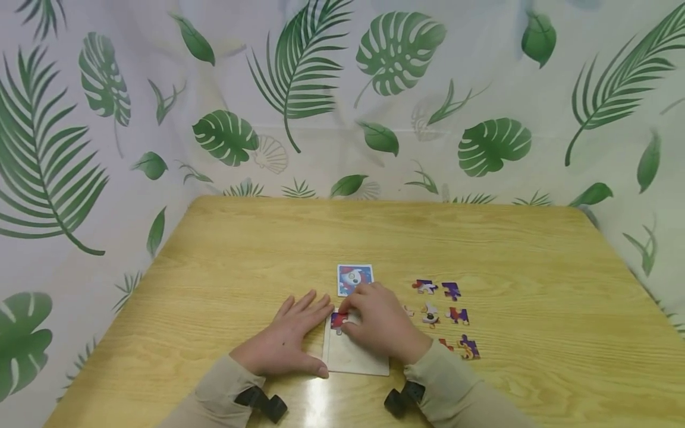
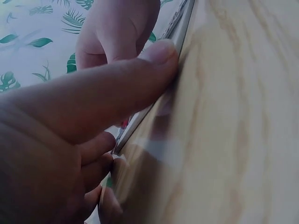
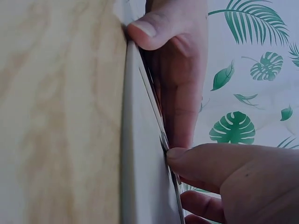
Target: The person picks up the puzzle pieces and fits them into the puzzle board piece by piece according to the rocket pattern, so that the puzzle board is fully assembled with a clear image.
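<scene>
A pale puzzle board (image 1: 353,358) lies on the wooden table (image 1: 267,249) near its front edge. My left hand (image 1: 286,340) lies flat beside the board, fingers straight, its thumb (image 2: 140,70) pressed against the board's left edge (image 2: 183,25). My right hand (image 1: 382,324) is over the board with curled fingers and pinches a red and blue puzzle piece (image 1: 338,321) at the board's top left corner. In the right wrist view its thumb (image 3: 201,161) touches the thin piece on the board (image 3: 140,177). A small picture card (image 1: 354,277) lies just beyond the board.
Several loose puzzle pieces lie to the right of the board, among them a purple one (image 1: 451,290), a white one (image 1: 430,314) and one nearest me (image 1: 469,348). A leaf-print curtain (image 1: 374,89) encloses the table on three sides.
</scene>
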A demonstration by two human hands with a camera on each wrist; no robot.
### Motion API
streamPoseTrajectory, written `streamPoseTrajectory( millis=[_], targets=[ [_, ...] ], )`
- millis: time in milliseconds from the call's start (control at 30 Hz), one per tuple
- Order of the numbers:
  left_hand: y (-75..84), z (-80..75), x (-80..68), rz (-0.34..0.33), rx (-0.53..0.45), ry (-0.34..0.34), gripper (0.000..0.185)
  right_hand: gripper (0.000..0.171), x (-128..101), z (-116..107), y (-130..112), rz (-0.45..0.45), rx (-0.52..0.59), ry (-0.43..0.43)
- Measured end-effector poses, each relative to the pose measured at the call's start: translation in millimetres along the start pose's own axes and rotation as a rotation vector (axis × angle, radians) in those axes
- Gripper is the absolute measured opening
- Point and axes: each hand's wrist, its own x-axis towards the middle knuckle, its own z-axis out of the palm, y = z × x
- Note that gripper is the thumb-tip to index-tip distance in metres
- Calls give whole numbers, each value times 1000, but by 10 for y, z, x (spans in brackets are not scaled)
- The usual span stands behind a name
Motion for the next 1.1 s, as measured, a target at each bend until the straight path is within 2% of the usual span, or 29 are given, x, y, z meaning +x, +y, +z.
streamPoseTrajectory(
  millis=[467,667,867,1100],
  targets=[
    [3,26,-30,21,-35,-11,103,23,-41,10,-4,5,2,-8],
    [21,8,-8,29,-9,-2,100,21,-38,-20,16,-8,14,1],
    [32,-7,-11,13,-33,-22,102,18,-47,-9,28,-20,24,6],
    [15,14,-4,23,-22,-14,102,15,-64,-48,49,-12,52,9]
  ],
)
